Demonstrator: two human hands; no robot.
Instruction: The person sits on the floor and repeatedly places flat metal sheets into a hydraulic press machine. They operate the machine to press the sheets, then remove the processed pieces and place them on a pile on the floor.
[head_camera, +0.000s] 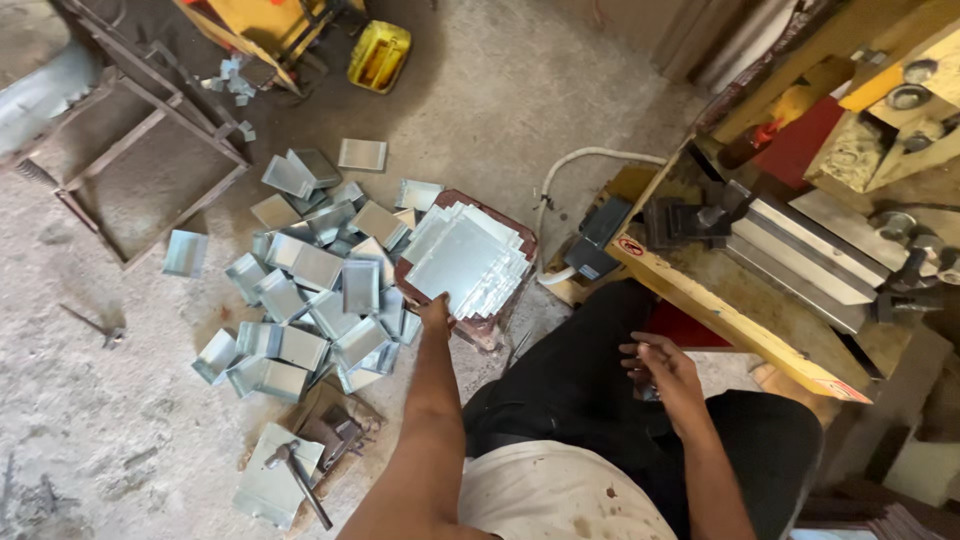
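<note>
The left hand (436, 312) pinches the near edge of the fanned stack of flat metal sheets (468, 258); sharp edges could cut, or the stack could slide off its stool (487, 328). The right hand (662, 372) rests half-curled on the thigh; whether it holds anything, I cannot tell.

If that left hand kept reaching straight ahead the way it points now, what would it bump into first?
Most likely the stack of flat metal sheets. The left hand is already at the stack's near edge, fingers pointing up and away from the body. Whether it already touches the sheets is hard to tell.
</note>
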